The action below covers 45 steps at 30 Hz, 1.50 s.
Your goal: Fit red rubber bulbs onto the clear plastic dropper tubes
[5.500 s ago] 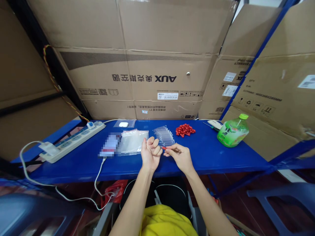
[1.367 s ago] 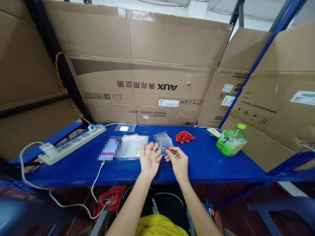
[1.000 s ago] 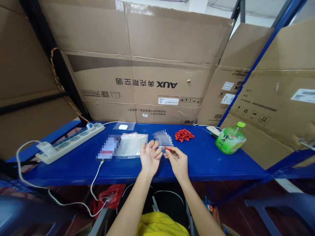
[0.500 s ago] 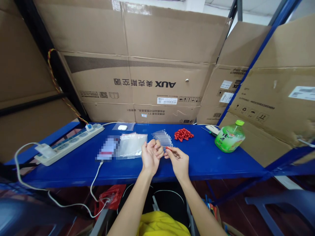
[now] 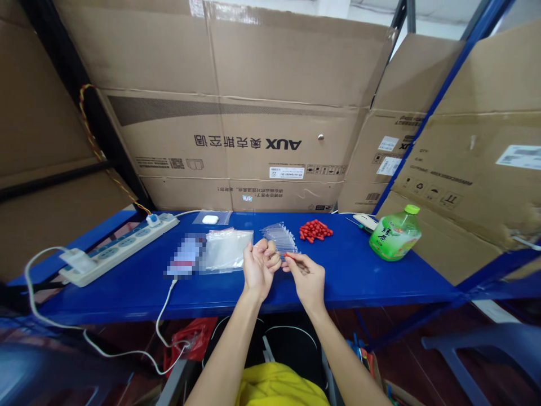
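My left hand (image 5: 258,265) is raised palm-up over the front of the blue table (image 5: 359,270), its fingers curled in; what they hold is too small to make out. My right hand (image 5: 305,273) sits just right of it, pinching a small red piece (image 5: 286,255) at the fingertips, close to the left hand's fingers. Behind both hands lies a row of clear plastic tubes (image 5: 279,238). A heap of small red pieces (image 5: 315,230) lies farther back to the right.
A stack of clear bags (image 5: 226,248) and a blurred phone (image 5: 186,256) on a white cable lie left of the hands. A white power strip (image 5: 118,247) is far left, an earbud case (image 5: 210,219) at the back, a green bottle (image 5: 395,234) at right. Cardboard boxes (image 5: 253,113) wall the back.
My left fingers have curled from loosely open into a closed grip. My right hand stays pinched on the red piece beside them. The view shifted slightly.
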Each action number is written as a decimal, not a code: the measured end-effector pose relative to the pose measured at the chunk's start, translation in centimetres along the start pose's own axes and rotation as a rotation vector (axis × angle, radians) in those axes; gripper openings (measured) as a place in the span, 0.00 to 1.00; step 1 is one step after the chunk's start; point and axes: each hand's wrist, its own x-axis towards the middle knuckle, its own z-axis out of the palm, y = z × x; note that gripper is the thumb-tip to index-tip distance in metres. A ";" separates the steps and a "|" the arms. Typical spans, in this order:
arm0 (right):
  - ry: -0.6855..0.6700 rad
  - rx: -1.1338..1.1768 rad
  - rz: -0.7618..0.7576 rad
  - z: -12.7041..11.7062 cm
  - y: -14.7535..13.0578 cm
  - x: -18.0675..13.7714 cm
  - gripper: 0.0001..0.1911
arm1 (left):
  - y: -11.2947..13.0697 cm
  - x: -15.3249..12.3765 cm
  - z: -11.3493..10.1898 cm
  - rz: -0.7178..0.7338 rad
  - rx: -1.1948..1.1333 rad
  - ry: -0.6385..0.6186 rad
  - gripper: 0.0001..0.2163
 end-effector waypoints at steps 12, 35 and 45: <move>-0.047 0.049 0.040 0.0 0.2 0.0 0.11 | 0.8 0.6 0.5 -0.067 0.023 0.013 0.19; -0.018 0.020 -0.063 -0.6 -0.2 0.6 0.08 | -0.3 1.2 0.2 -0.059 -0.055 -0.008 0.19; -0.157 0.056 0.065 -1.9 -0.6 1.4 0.14 | 0.1 1.1 -0.1 -0.039 -0.143 0.004 0.19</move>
